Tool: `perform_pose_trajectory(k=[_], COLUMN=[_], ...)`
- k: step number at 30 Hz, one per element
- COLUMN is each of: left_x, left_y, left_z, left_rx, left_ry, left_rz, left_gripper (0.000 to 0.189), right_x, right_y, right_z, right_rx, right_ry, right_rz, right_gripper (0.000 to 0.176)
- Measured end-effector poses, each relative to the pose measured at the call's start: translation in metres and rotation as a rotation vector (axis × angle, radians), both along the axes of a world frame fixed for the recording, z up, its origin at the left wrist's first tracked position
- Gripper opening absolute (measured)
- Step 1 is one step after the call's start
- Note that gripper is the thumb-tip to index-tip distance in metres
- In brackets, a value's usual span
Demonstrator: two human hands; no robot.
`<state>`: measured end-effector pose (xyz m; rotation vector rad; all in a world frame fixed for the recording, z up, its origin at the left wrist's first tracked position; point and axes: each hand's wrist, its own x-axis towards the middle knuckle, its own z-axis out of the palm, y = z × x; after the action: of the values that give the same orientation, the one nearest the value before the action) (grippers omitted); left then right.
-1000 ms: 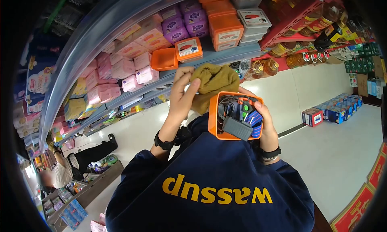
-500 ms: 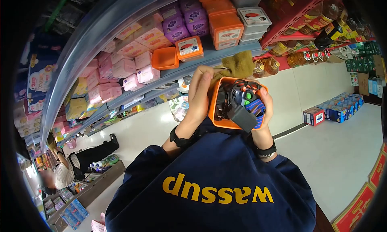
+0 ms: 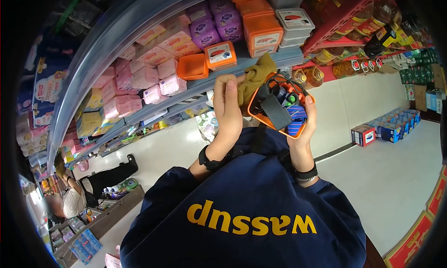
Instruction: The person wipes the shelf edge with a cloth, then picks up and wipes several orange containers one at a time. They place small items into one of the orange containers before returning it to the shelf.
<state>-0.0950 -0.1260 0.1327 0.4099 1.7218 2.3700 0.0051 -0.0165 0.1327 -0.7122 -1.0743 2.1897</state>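
My left hand [image 3: 227, 107] is closed on an olive-brown cloth [image 3: 255, 78], which lies bunched against the left outer side of an orange plastic box. My right hand [image 3: 307, 121] grips the right side of that orange box [image 3: 264, 120], which is tilted. Inside are a black power adapter [image 3: 276, 113], black coiled cables [image 3: 285, 83], a blue striped item [image 3: 296, 118] and a small green-topped object [image 3: 292, 99]. The lower part of the cloth is partly hidden behind my fingers and the box.
Ahead, a shelf [image 3: 200, 84] holds an empty orange box [image 3: 193, 67], lidded orange boxes [image 3: 221, 55], clear boxes [image 3: 295, 20] and pink packs [image 3: 144, 77]. Oil bottles [image 3: 347, 68] stand at right. Blue cartons [image 3: 391, 128] sit on the floor. Another person [image 3: 77, 198] is at far left.
The orange box has tilted and shifted slightly right. My left hand and the cloth have moved left, and the cloth now lies along the box's left side instead of behind it.
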Motion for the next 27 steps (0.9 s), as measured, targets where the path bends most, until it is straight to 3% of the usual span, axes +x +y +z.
perform_pose_trajectory(k=[3,8,12,14,17,22,26,27], left_x=[0.005,0.016,0.019,0.015,0.009,-0.012,-0.031,-0.029], left_y=[-0.005,-0.002,0.006,0.016,0.027,0.032,0.03,0.03], left_z=[0.0,0.003,-0.011,-0.02,-0.026,-0.008,-0.006,-0.004], left_rx=[-0.046,-0.143,-0.137,-0.103,0.19,0.193,0.096,-0.033], left_ry=[0.032,0.181,0.017,-0.031,-0.414,-0.423,-0.157,0.006], left_rz=[-0.017,-0.01,-0.04,-0.064,-0.132,0.052,-0.094,-0.084], left_gripper=[0.02,0.011,0.014,0.014,0.027,0.03,0.027,0.027], right_x=[-0.002,-0.011,-0.021,-0.025,-0.03,-0.019,-0.012,-0.012], right_y=[-0.004,-0.004,-0.003,-0.001,-0.01,-0.011,-0.013,-0.013], right_z=[0.002,0.008,0.007,0.005,0.008,-0.004,-0.01,-0.008], right_rx=[-0.009,0.035,0.034,0.049,-0.124,-0.042,-0.057,-0.041], right_ry=[0.002,0.124,0.089,0.049,0.138,0.103,0.112,0.102], right_rz=[-0.034,-0.31,-0.389,-0.36,-0.265,-0.141,-0.085,-0.108], right_gripper=[0.037,0.035,0.036,0.038,0.029,0.038,0.041,0.04])
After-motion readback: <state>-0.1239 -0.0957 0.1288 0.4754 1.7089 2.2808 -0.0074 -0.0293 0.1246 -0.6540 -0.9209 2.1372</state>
